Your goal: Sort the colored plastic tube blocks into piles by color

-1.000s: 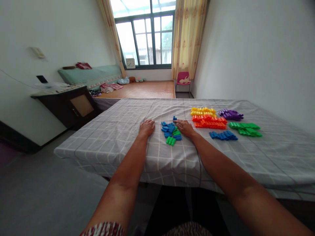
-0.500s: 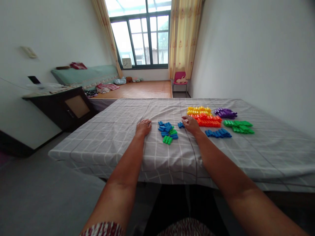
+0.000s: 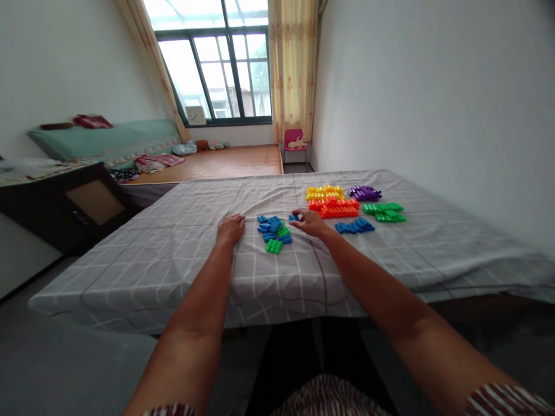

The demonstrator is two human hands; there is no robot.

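Observation:
My left hand (image 3: 231, 227) rests on the grey checked cloth with its fingers lying loosely on it, holding nothing. It is just left of a loose pile of blue ridged plastic pieces (image 3: 269, 224) and green ridged plastic pieces (image 3: 274, 247). Right of that pile, the thumb and fingers of my right hand (image 3: 309, 222) close around a small blue plastic piece (image 3: 294, 218), low over the cloth. Beyond it lie grouped pieces: yellow (image 3: 325, 193), orange-red (image 3: 333, 208), purple (image 3: 365, 193), green (image 3: 384, 211) and blue (image 3: 355, 226).
The cloth-covered table (image 3: 173, 242) has its near edge in front of my body. A white wall (image 3: 425, 98) runs along the right. Farther off are a dark cabinet (image 3: 65, 205), a low bed platform (image 3: 234, 162) and a pink chair (image 3: 295, 138).
My view has turned right, so everything shifts left in the picture. My right hand has come down around the blue piece, its fingers now at it. My left hand stays on the cloth.

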